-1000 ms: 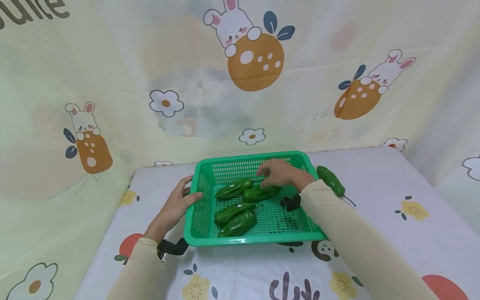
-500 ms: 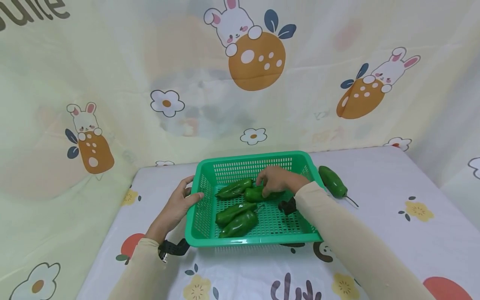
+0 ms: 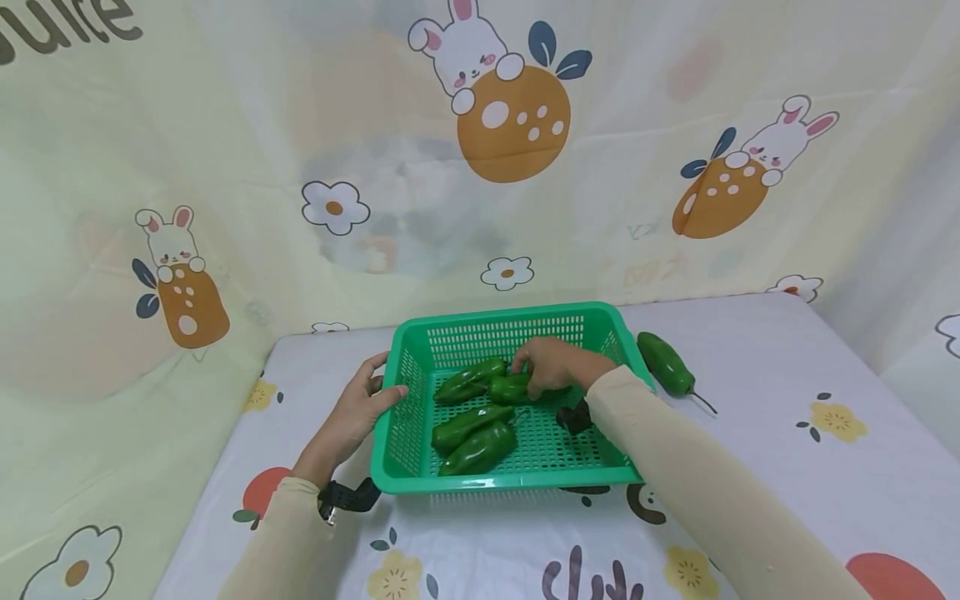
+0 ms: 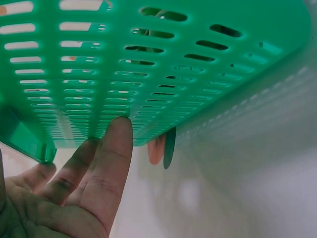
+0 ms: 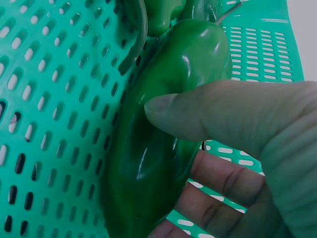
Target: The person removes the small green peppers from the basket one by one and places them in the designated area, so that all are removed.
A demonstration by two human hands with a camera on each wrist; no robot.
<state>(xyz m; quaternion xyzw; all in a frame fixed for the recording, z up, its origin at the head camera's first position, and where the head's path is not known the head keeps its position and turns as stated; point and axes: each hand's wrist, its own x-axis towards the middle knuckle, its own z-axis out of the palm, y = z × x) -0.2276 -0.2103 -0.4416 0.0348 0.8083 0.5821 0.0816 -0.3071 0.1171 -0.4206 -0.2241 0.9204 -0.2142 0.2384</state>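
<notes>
A green plastic basket (image 3: pixel 386 467) holds several glossy green peppers. At its left side, my left hand (image 3: pixel 351 417) grips the rim, the thumb over the edge and the fingers against the outer wall. The left wrist view shows those fingers (image 4: pixel 111 173) touching the slotted plastic from outside. My right hand (image 3: pixel 562 364) reaches into the basket and holds one green pepper (image 5: pixel 148 134), with the thumb on top and the fingers around its far side. Beside it lies another pepper (image 3: pixel 471 381), and two more sit together nearer the front, one of them a shiny pepper (image 3: pixel 480 448).
One green pepper (image 3: pixel 666 364) with a long stem lies outside, just right of the basket. The table wears a white patterned cloth (image 3: pixel 765 483). Behind it hangs a cream curtain (image 3: pixel 630 267) printed with rabbits and flowers.
My right hand has lowered slightly and its fingers have closed around a pepper in the basket. The left hand stays at the basket's rim.
</notes>
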